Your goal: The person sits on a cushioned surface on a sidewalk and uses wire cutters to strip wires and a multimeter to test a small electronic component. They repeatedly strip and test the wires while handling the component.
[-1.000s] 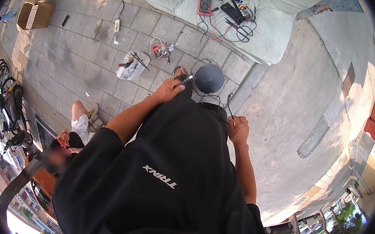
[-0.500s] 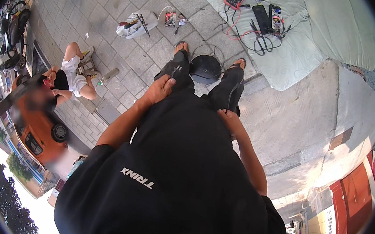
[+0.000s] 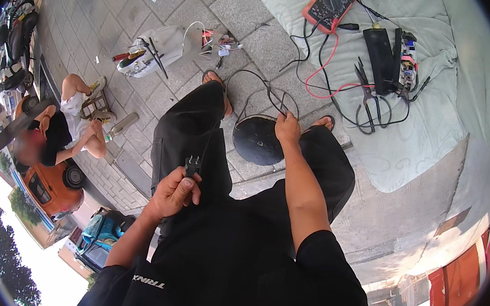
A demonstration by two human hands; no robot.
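Pinched in my left hand [image 3: 175, 193] in front of my thigh is a black power plug [image 3: 192, 164], its metal prongs pointing away from me. My right hand [image 3: 287, 129] reaches down between my knees, closed on a black cable [image 3: 270, 90] that loops over the paving by my feet. Just left of that hand stands a low stool with a round black seat [image 3: 256, 142]. Whether the plug and the cable are joined, I cannot make out.
On a pale green quilt [image 3: 419, 146] at the right lie a red-rimmed multimeter [image 3: 330, 8], a black case [image 3: 378, 58], a circuit board [image 3: 408, 65] and pliers [image 3: 368, 100]. A white bag [image 3: 163, 51] with tools rests ahead. A person [image 3: 61, 129] sits at the left.
My right hand has moved forward to the cable loops above the stool. My left hand has come nearer with the plug. My body has bent down, closer to the ground.
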